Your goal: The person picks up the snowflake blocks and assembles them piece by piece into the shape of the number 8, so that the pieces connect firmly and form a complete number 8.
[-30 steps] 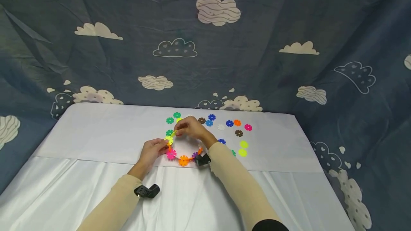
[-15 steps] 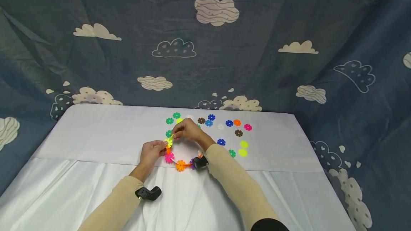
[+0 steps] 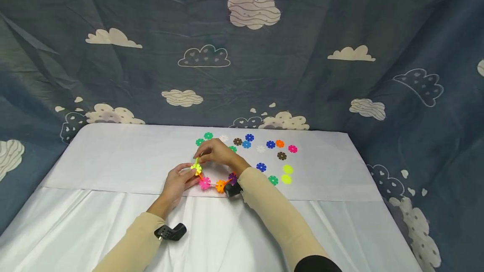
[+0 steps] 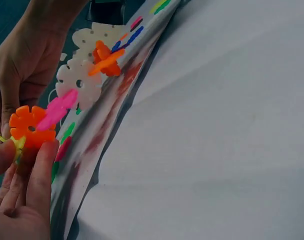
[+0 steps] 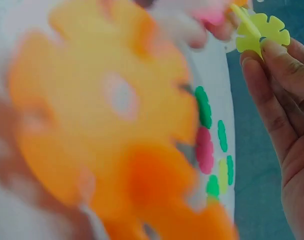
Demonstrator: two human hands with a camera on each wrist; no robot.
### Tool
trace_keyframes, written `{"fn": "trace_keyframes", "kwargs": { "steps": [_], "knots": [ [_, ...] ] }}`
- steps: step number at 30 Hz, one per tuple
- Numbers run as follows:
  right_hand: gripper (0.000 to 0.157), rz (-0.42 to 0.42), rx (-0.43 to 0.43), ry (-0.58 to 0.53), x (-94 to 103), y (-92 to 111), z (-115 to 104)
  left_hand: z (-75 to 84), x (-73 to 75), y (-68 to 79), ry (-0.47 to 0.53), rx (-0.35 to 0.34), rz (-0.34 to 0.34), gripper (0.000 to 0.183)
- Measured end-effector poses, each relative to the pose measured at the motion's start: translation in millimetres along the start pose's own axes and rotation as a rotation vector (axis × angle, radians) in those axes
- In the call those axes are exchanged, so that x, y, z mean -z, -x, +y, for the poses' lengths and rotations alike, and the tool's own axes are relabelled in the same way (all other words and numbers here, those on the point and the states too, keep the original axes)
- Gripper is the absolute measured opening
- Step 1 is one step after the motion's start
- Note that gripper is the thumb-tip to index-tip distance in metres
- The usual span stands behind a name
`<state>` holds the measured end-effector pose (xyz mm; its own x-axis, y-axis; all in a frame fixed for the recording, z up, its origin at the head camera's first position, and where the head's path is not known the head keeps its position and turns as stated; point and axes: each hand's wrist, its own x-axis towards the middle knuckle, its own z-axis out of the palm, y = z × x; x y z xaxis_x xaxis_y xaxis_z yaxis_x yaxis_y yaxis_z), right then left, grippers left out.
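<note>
Your right hand (image 3: 218,153) sits further left than it did a second ago, nearer your left hand (image 3: 177,181). It pinches the outer yellow disc (image 5: 272,31) between thumb and fingers. Your left hand pinches the chain (image 3: 205,183) at its inner yellow disc (image 3: 196,168); the two yellow pieces cross at an angle.

The chain curves over the bench (image 3: 143,154) between your hands and your right wrist. Its orange disc (image 3: 220,186) has shifted right, and its purple disc (image 3: 232,178) now shows further up, just above the wrist camera (image 3: 232,189), which hides the chain beyond.

A white disc (image 3: 224,138), covered by your right hand a second ago, is now in view. The blue disc (image 3: 261,166) and green disc (image 3: 273,180) stay put on the bench.
</note>
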<state>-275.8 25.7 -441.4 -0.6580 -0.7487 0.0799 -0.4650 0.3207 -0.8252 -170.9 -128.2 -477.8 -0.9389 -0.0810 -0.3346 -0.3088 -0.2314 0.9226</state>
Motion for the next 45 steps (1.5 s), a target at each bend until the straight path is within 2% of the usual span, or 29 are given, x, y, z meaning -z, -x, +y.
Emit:
{"fn": "trace_keyframes", "kwargs": {
  "steps": [5, 8, 12, 16, 20, 23, 26, 29, 33, 36, 41, 45],
  "knots": [
    [0.014, 0.02, -0.066, 0.001, -5.9, 3.0, 1.3, 0.0, 1.7, 0.6, -0.035, 0.006, -0.101, 0.044],
    [0.011, 0.044, -0.079, 0.035, -7.9, 5.3, 1.2, 0.7, 2.5, -0.5, -0.073, 0.0, -0.137, 0.045],
    [0.014, 0.076, -0.095, 0.107, -2.9, 10.9, -0.2, 2.2, 1.5, -4.1, -0.091, 0.016, -0.128, 0.047],
    [0.02, 0.165, -0.149, 0.144, 18.4, 34.1, 6.1, 4.2, 0.9, -5.9, -0.138, 0.048, -0.094, 0.049],
    [0.019, 0.291, -0.284, 0.163, 46.6, 74.5, 24.1, 4.6, 3.0, -7.1, -0.187, 0.056, -0.083, 0.047],
    [0.02, 0.346, -0.464, 0.185, 61.2, 103.6, 37.1, 4.5, 4.4, -8.5, -0.178, 0.053, -0.095, 0.049],
    [0.025, 0.343, -0.614, 0.226, 67.8, 125.3, 47.1, 4.7, 4.4, -10.1, -0.167, 0.054, -0.107, 0.051],
    [0.031, 0.299, -0.682, 0.265, 67.8, 137.2, 52.8, 3.9, 4.2, -12.6, -0.167, 0.054, -0.114, 0.048],
    [0.029, 0.287, -0.689, 0.28, 64.0, 138.9, 55.6, 2.2, 6.1, -17.1, -0.167, 0.039, -0.129, 0.047],
    [0.023, 0.315, -0.652, 0.241, 62.1, 136.9, 55.7, 0.6, 7.3, -19.0, -0.175, 0.031, -0.128, 0.046],
    [0.016, 0.439, -0.493, 0.019, 55.8, 129.5, 52.6, -0.6, 7.5, -18.9, -0.186, 0.027, -0.128, 0.046],
    [0.022, 0.526, -0.352, -0.176, 43.5, 111.5, 38.6, -0.6, 6.2, -18.7, -0.183, 0.024, -0.134, 0.045]
  ]
}}
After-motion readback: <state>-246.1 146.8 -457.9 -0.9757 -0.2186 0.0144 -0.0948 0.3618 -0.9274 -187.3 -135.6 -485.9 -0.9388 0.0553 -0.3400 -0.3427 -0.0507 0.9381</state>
